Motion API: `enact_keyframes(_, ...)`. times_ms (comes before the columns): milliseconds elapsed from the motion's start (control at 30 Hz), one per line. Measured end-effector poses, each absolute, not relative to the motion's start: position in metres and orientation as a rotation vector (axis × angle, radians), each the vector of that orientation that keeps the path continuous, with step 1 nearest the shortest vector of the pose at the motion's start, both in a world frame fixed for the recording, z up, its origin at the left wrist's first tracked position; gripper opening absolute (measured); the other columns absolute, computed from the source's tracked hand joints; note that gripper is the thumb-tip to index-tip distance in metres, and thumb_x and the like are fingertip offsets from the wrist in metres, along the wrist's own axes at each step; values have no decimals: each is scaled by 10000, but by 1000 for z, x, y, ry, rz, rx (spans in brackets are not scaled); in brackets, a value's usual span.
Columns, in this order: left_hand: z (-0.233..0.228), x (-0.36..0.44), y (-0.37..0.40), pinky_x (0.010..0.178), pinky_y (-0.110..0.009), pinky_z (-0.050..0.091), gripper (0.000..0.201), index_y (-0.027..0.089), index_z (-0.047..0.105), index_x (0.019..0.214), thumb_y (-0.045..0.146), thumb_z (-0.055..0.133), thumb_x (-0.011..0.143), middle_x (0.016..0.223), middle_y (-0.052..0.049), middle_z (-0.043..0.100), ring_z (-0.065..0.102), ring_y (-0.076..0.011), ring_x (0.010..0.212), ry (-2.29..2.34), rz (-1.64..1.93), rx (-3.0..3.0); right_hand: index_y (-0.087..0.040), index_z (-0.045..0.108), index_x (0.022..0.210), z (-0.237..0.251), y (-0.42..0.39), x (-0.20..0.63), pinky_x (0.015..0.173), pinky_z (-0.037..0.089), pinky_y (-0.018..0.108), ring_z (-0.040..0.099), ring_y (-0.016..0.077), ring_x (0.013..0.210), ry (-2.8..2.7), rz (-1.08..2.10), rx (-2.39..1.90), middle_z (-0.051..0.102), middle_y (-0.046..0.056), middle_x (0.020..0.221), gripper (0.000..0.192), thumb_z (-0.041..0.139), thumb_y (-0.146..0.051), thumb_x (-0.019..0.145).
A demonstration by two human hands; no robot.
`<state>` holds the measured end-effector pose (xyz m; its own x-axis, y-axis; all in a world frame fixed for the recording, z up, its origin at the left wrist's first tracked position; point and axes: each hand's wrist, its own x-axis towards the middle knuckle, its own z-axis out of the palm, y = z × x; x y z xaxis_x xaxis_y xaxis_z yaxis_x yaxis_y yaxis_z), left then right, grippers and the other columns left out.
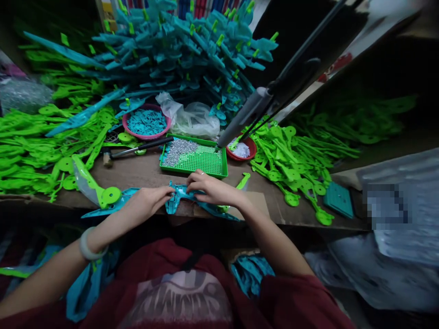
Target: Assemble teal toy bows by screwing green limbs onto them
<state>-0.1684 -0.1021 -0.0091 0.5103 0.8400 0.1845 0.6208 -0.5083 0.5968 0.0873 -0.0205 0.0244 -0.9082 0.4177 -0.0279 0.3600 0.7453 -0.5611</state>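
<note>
Both hands rest on a long teal plastic part point(176, 197) lying along the near edge of the brown workbench point(144, 171). My left hand point(147, 201) presses its left half. My right hand point(209, 187), a ring on one finger, pinches its middle from above. A lime-green plastic piece point(103, 192) with a round end sits on the part's left end. Just behind my hands stands a green perforated tray point(202, 160) with a heap of small silver screws point(176, 151).
A hanging power screwdriver point(247, 114) points down at the tray's right corner. A pink bowl of teal bits point(147, 121), a red bowl point(245, 150), a hammer point(137, 148) and a plastic bag point(192, 116) stand behind. Green parts point(295, 160) and teal parts point(185, 50) are piled around.
</note>
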Motion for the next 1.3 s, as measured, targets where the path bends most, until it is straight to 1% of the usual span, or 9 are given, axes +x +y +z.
enact_keyframes(167,-10,-168,-101,763,-340,571,197,134,637,1020,233,470,987,1060,-150,672,671,-232,952,1239,801,2730,-189,677,1054,37,-20,101,1040,370,455,532,218,1036,-2899,949,-639,626,57,1068,196,643,-227,864)
enact_keyframes(267,-15,-165,-95,851,-344,570,181,128,591,984,188,421,998,1214,-169,645,651,-226,1085,1061,817,2780,-175,690,974,33,-20,102,870,449,370,557,205,941,-2974,866,-753,616,63,982,122,602,-205,895)
enact_keyframes(367,-21,-162,-92,805,-326,579,211,133,574,997,149,364,1003,1104,-129,702,696,-196,939,961,805,2925,-153,687,926,21,-19,96,716,439,284,576,165,816,-2859,864,-859,616,59,908,161,526,-146,927)
enact_keyframes(533,-13,-156,-89,693,-290,575,243,130,577,1027,66,349,973,959,-111,706,676,-171,789,828,833,3124,-140,675,914,5,-16,81,736,431,268,598,153,805,-2639,877,-1002,666,63,885,128,548,-134,907)
enact_keyframes(700,-10,-150,-82,705,-293,600,202,108,583,1037,32,436,921,994,-136,692,687,-211,904,514,963,3187,-127,597,1090,-3,-14,67,709,427,242,589,136,775,-2567,1078,-936,682,48,922,274,574,-44,830)
enact_keyframes(800,-14,-151,-77,795,-319,612,224,118,585,1076,36,458,911,1016,-128,696,692,-207,937,355,1006,3165,-129,631,1008,-3,-11,66,757,432,258,594,154,837,-2608,1042,-884,679,64,925,203,539,-37,852)
enact_keyframes(1033,-7,-165,-79,633,-294,590,253,132,576,1126,119,386,960,1142,-171,684,702,-226,891,573,571,3205,-137,639,917,19,-2,83,708,382,245,543,150,823,-2868,944,-722,609,63,921,121,534,-81,893)
enact_keyframes(1167,7,-171,-74,743,-313,590,307,143,612,1090,22,385,921,1142,-150,695,693,-203,898,502,434,3333,-146,617,879,29,-3,80,624,307,253,474,140,737,-2948,714,-687,556,58,898,183,466,-197,968)
enact_keyframes(1300,16,-171,-59,886,-326,566,352,161,620,1177,20,419,925,1182,-116,692,679,-190,994,382,468,3347,-134,618,908,26,0,65,701,385,240,519,135,801,-2682,937,-530,548,50,910,138,491,-168,951)
